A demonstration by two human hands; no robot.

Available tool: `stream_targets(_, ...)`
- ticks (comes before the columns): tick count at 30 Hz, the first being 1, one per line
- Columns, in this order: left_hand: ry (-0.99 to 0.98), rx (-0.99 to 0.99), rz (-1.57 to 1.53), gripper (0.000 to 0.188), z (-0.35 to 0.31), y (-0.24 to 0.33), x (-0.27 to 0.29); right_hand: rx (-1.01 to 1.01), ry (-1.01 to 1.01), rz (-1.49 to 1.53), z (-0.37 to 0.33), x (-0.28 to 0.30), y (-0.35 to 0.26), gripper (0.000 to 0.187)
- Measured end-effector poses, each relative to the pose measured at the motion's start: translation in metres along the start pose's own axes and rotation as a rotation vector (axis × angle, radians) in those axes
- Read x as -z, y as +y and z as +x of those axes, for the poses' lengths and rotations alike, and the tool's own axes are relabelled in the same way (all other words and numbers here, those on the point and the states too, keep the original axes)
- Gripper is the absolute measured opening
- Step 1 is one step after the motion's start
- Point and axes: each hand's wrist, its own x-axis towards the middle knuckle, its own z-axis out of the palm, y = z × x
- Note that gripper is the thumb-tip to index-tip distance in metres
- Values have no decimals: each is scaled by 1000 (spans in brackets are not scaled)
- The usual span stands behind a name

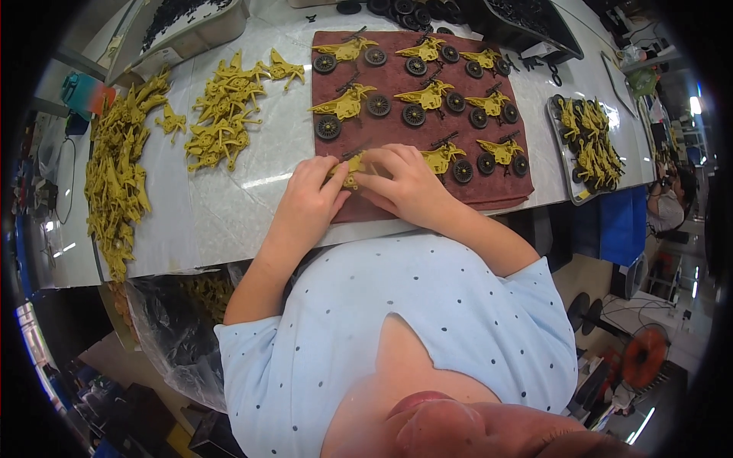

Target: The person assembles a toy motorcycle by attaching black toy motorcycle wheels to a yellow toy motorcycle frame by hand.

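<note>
Both my hands meet at the near left corner of a dark red cloth (427, 195). Between them is a yellow toy motorcycle body (352, 169), partly covered by my fingers. My left hand (311, 189) pinches it from the left, and my right hand (405, 183) closes on its right side. Rows of toy motorcycles with yellow bodies and black wheels lie on the cloth, such as one toy motorcycle (342, 104) just beyond my hands and another (500, 153) at the right.
Loose yellow parts form one pile (221, 114) left of the cloth and a larger pile (118, 175) at the table's left edge. Bins of black parts, a grey one (179, 46) and a black one (561, 34), stand at the back. A tray (569, 156) of motorcycles sits right.
</note>
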Motion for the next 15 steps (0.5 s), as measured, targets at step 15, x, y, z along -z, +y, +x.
stream_targets(15,78,-37,-95,34,-5,-11,-9,-36,-5,-87,1,-3,-10,33)
